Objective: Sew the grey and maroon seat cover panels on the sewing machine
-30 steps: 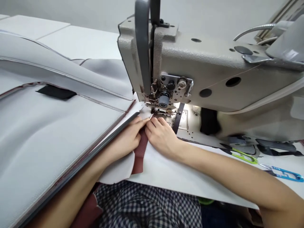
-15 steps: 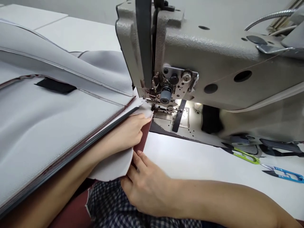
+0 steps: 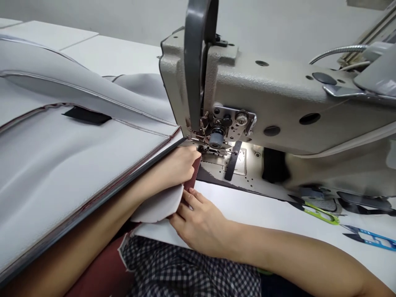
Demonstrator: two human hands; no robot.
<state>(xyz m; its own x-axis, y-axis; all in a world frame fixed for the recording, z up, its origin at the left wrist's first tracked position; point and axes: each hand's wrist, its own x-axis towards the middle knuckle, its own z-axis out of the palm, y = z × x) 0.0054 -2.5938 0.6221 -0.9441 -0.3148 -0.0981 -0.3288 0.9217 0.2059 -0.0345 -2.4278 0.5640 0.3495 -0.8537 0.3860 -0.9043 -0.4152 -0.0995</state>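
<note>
A large grey leather-like upholstery piece (image 3: 77, 161) with maroon backing spreads over the left side, a dark strip (image 3: 133, 177) along its near edge. My left hand (image 3: 181, 165) is closed on its narrow grey end, close to the presser foot, with fingers curled and partly hidden. Just below, my right hand (image 3: 202, 222) pinches the edge of a grey flap (image 3: 159, 204), whose maroon underside shows between both hands. The sewing machine (image 3: 216, 74) stands directly ahead; its needle area (image 3: 201, 144) is lit, and the stitching point is partly covered.
Green thread snips (image 3: 321, 212) and blue thread snips (image 3: 371, 236) lie on the white table (image 3: 241, 206) at right. A black tab (image 3: 88, 114) sticks out of a seam. Maroon material (image 3: 102, 268) hangs near my checked clothing (image 3: 192, 268).
Both hands and the grey flap have moved a little forward, closer to the needle area. The view has also shifted, so the machine sits lower in the picture.
</note>
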